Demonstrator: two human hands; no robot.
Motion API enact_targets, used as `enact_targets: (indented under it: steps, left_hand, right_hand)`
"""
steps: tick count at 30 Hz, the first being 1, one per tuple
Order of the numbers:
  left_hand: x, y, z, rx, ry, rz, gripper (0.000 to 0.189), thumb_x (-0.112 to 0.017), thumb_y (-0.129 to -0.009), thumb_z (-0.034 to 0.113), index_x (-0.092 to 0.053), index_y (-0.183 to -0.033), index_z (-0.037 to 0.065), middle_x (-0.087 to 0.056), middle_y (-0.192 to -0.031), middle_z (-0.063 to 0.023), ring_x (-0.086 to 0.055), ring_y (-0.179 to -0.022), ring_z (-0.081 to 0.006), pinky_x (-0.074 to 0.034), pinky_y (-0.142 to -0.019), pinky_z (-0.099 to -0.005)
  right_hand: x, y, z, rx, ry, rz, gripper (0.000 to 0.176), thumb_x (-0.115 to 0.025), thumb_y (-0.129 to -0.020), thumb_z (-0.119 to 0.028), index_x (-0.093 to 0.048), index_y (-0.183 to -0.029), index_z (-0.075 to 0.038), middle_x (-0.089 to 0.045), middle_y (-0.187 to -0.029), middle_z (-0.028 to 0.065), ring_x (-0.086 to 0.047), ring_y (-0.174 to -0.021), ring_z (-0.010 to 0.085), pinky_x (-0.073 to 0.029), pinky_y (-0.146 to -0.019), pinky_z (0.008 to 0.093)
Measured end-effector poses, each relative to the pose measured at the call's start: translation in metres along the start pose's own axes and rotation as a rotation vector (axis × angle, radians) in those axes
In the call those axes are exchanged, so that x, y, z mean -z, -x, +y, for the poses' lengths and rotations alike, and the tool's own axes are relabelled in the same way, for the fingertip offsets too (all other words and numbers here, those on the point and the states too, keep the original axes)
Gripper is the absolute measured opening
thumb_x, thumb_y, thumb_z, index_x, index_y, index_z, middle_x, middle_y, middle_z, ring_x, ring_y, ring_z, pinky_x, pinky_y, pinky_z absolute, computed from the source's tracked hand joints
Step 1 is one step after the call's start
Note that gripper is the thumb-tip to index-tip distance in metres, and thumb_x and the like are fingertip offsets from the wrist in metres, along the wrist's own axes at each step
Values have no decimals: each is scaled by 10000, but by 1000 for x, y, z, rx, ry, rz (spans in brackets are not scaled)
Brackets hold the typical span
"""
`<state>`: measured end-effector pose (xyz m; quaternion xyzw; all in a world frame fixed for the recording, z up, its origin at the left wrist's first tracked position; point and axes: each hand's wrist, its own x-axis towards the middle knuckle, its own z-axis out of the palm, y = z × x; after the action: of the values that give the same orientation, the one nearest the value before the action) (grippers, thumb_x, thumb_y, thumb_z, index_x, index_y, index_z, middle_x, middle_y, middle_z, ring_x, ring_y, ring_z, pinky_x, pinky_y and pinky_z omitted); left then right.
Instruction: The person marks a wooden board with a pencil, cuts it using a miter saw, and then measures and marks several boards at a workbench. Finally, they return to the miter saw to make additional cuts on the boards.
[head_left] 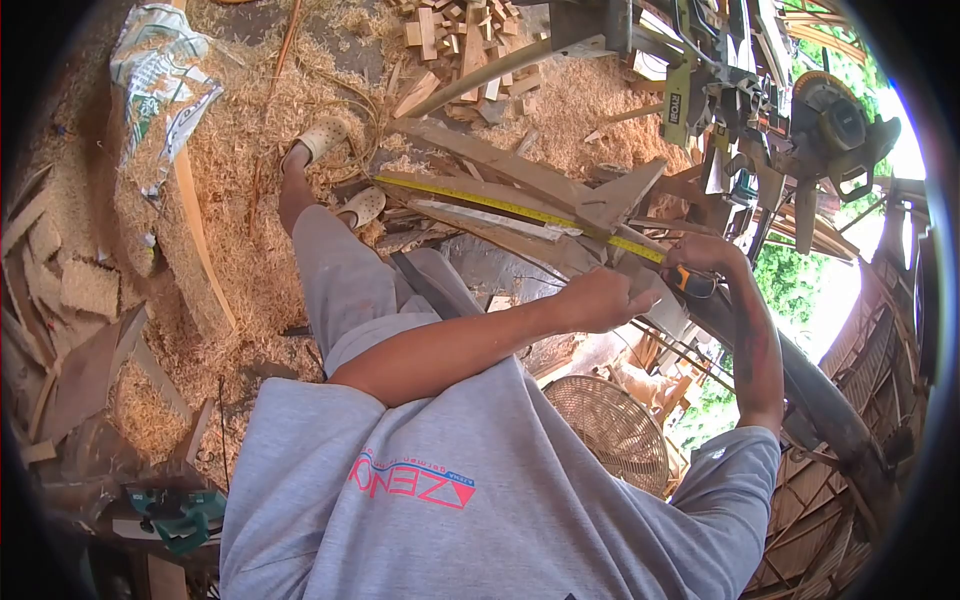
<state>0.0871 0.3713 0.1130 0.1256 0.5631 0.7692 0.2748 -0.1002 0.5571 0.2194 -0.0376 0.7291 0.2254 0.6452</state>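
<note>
My right hand grips a black and orange tape measure at the right. Its yellow blade is drawn out to the left along a wooden board. Just left of the tape case is my left hand, back upward and fingers curled, with the thumb stuck out. What lies under those fingers is hidden. Beneath and beside the blade lie more long boards, some crossing at an angle.
Wood shavings cover the ground around my feet in clogs. Wood offcuts lie piled at the top. A circular saw stands upper right, a round fan near my body, a green power tool lower left.
</note>
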Motion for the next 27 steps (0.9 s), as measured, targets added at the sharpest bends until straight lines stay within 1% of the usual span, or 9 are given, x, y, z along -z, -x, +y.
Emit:
enact_targets:
  steps: [4,6,10,13,15,22,25,27]
  left_hand:
    - [1,0,0,7,-5,-7,752,-428,-959,598,-671,-731,-75,-655,-776,-294,-659,-781,-440,-511,-775,-498]
    - [-1,0,-2,-25,42,23,695,-470,-955,557,-648,-754,-84,-625,-712,-296,-639,-704,-451,-487,-698,-502]
    - [0,0,-2,-18,37,0,696,-469,-955,559,-647,-765,-86,-628,-714,-292,-640,-712,-449,-487,-705,-500]
    - [0,0,-1,-24,24,5,705,-466,-952,569,-646,-763,-86,-625,-714,-292,-641,-718,-446,-486,-706,-500]
    - [-1,-1,-1,8,41,-1,719,-463,-948,579,-644,-745,-86,-619,-711,-297,-638,-715,-447,-483,-703,-505]
    - [-1,-1,-2,9,28,-5,726,-463,-944,588,-640,-728,-82,-618,-714,-299,-632,-704,-451,-479,-695,-507]
    - [-1,-1,-2,-3,32,0,724,-465,-943,590,-637,-724,-79,-618,-711,-296,-627,-694,-451,-478,-689,-508]
    - [0,0,-2,-8,33,6,725,-467,-943,589,-631,-713,-79,-614,-704,-297,-624,-683,-449,-477,-688,-508]
  right_hand:
    - [-1,-1,2,-61,16,10,350,-605,-794,-474,-802,-931,-219,-672,-811,112,-615,-763,211,-459,-736,372]
    - [-1,-2,3,-56,36,2,356,-599,-799,-486,-802,-935,-227,-669,-805,124,-621,-769,221,-463,-754,382]
    - [2,5,-8,-71,25,-9,351,-591,-811,-487,-801,-939,-237,-678,-823,139,-631,-784,237,-468,-778,392]
    - [4,9,-16,-131,38,-18,347,-579,-824,-486,-800,-936,-244,-693,-853,143,-642,-806,248,-473,-798,398]
    - [2,3,-9,-77,30,-13,312,-579,-850,-402,-800,-897,-187,-754,-897,-28,-676,-829,139,-492,-801,306]
    - [3,10,-15,-134,36,2,319,-585,-852,-405,-800,-892,-173,-755,-905,-35,-672,-827,133,-492,-803,302]
    - [3,14,-19,-129,0,19,321,-586,-847,-406,-800,-892,-171,-754,-889,-30,-671,-826,138,-490,-813,301]
    - [3,16,-23,-118,4,44,304,-594,-830,-396,-801,-885,-180,-748,-856,-11,-675,-805,156,-502,-787,316]
